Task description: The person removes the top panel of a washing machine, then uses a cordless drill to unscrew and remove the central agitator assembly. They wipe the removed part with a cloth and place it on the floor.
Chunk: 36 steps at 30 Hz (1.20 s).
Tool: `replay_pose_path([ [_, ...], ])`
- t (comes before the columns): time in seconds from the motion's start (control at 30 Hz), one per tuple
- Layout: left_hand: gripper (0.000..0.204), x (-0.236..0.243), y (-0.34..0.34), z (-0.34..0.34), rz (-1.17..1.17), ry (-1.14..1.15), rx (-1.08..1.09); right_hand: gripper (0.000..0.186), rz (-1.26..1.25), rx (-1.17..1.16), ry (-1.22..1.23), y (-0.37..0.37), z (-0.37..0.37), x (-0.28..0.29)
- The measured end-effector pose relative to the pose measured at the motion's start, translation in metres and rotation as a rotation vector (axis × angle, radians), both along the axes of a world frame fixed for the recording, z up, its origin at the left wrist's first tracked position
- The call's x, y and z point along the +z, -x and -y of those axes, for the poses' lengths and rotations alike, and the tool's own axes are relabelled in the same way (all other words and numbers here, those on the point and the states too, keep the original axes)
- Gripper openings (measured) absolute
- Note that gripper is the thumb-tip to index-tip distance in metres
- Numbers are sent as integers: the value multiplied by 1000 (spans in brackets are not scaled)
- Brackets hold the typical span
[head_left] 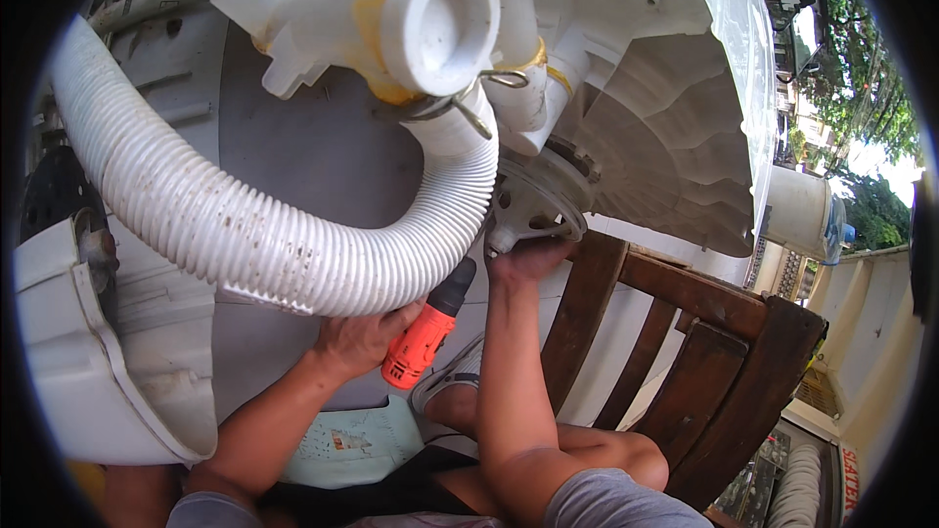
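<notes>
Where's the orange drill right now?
Head view, lower middle: the orange drill is in the left hand, by the corrugated white hose's lower edge, left of the right forearm.

You had one legible bit: red capital letters (849,474) in a short line running down a pale board (859,462) at the lower right rim of your view. Your orange power drill (418,349) showed small dark marks on its housing, too tiny to read. The pale green plastic piece (391,435) carried an orange-brown patch (348,440); couldn't tell if that was a label.
</notes>
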<state>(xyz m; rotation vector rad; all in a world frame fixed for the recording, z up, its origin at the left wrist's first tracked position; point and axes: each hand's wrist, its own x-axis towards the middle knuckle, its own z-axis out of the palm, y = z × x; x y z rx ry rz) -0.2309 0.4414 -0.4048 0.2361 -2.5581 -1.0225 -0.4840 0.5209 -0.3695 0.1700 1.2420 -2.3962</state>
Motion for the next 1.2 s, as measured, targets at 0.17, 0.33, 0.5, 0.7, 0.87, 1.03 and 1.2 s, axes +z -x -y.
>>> replay_pose_path([
  [0.17, 69, 8, -1, 7, -16, -28, -29, 73, 64, -35, 18, -4, -4, -3],
  [0.33, 70, 19, -22, 15, -9, 79, -81, 69, 232, -51, 119, -15, -13, -13],
  [0.5, 67, 27, -70, 23, 40, 228, -137, 66, 297, -107, 183, -25, -24, -33],
  [0.7, 63, 31, -138, 16, 421, 398, -264, 64, 366, -73, 182, -29, -43, -55],
  [0.87, 66, 2, -154, -6, 553, 419, -242, 63, 440, -23, 169, -57, -41, -70],
  [1.03, 72, -21, -152, -19, 734, 354, -234, 69, 699, 41, 358, -83, -31, -72],
  [1.2, 78, -15, -155, -22, 909, 160, -191, 76, 896, -20, 491, -93, -11, -71],
])
